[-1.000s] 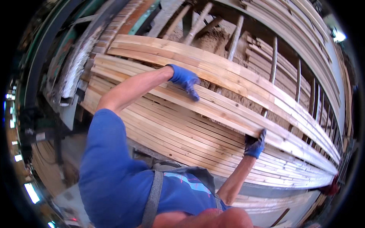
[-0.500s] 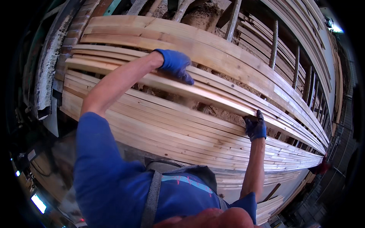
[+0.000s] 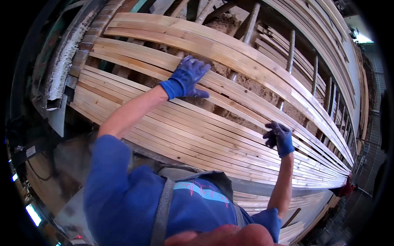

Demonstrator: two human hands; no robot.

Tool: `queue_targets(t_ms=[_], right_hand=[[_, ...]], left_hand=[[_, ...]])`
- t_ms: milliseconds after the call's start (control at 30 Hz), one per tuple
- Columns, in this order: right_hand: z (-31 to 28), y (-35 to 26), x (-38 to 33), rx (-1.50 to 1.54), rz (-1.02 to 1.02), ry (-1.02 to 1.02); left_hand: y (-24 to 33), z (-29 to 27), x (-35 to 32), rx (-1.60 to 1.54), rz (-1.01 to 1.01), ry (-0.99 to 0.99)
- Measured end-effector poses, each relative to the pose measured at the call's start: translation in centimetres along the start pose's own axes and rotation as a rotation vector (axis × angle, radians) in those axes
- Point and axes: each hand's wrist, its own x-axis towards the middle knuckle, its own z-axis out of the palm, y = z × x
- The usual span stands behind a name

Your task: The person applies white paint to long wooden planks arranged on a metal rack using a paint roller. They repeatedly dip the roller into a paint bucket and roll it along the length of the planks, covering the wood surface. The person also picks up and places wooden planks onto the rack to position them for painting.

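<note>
My left hand (image 3: 186,78) is in a blue glove, fingers spread flat on a long pale wooden slat (image 3: 230,88), thumb tucked under its lower edge. It is a loose press rather than a full grip; palm side is hidden, so I can't confirm how much it wraps.

My right hand (image 3: 279,137), also gloved blue, is further along the same run of slats, fingers curled around a slat edge. Which exact slat it clamps is hard to tell; the strips sit tight together there and the glove covers the contact. The hands are well apart.

The slat lies on top of a wide stack of slats (image 3: 197,135), all running diagonally from upper left to lower right. Fisheye bends them, so the curve is not real. The far right ends blur together near the rim.

Between the upper slats there are gaps showing sawdust (image 3: 262,88) and grey cross bars (image 3: 250,20) underneath; what carries the stack is mostly covered.

More slats (image 3: 312,37) are piled behind, top cut off by the frame edge. Left side: a dark, dusty machine frame (image 3: 61,57), details too dim to read.

My blue shirt (image 3: 119,197) and grey apron straps (image 3: 162,213) block the lower middle, hiding the near edge of the stack. A small red thing (image 3: 347,189) at the far right end is too small to identify.
</note>
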Motion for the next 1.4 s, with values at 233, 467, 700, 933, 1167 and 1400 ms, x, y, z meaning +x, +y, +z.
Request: queue_targets(t_ms=[233,467,700,933,1167,1400], right_hand=[[1.9,-1.7,6.2,-0.784,-0.584,0.405],[1.1,-4.0,17.5,-1.411,-0.586,0.647],[-0.6,-3.5,20.7,-1.451,-0.939,0.510],[-1.7,-5.5,19.5,-1.518,-0.756,0.371],[-1.3,-4.8,20.5,-1.313,-0.792,0.355],[-0.9,-4.8,19.6,-1.403,-0.638,0.463]], left_hand=[[-0.2,1.3,0.6,-0.030,-0.049,-0.168],[-0.3,1.7,2.0,-0.045,-0.074,-0.237],[-0.6,1.9,0.9,-0.095,-0.098,-0.125],[-1.0,1.5,0.9,-0.071,-0.074,-0.151],[-1.3,1.9,0.3,-0.084,-0.078,-0.092],[-0.8,2.5,1.1,-0.096,-0.035,-0.168]])
